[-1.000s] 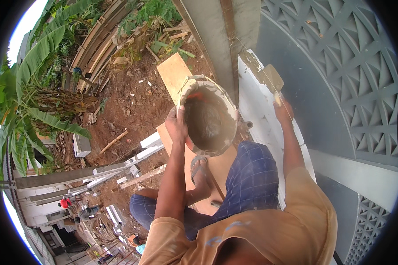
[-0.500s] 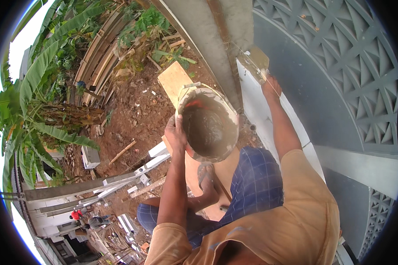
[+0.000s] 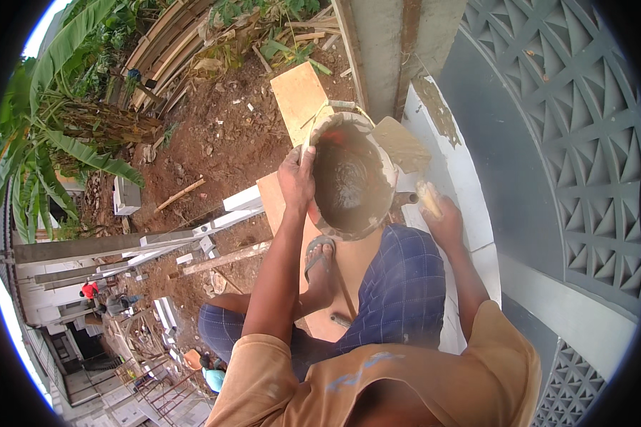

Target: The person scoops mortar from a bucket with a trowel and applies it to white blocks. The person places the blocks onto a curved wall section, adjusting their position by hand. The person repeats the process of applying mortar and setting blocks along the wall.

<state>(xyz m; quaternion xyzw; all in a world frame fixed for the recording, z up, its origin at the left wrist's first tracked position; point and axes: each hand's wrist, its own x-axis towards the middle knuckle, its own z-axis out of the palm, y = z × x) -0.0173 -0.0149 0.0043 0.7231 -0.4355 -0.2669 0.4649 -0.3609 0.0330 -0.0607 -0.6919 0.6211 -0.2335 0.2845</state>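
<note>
Bucket (image 3: 387, 171) holds wet grey mortar (image 3: 349, 181) — left hand (image 3: 297, 176) gripping its rim, right hand (image 3: 445, 220) curled round a trowel's handle (image 3: 428, 198).

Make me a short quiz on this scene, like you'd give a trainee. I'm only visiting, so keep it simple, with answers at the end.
1. Multiple choice: which part of the bucket does the left hand grip?
a) its base
b) its rim
c) no part of it

2. True or false: the right hand holds the trowel by its handle.

3. Fill in: a smear of mortar lies on the ____ ledge.

Key: 1. b; 2. true; 3. white
</note>
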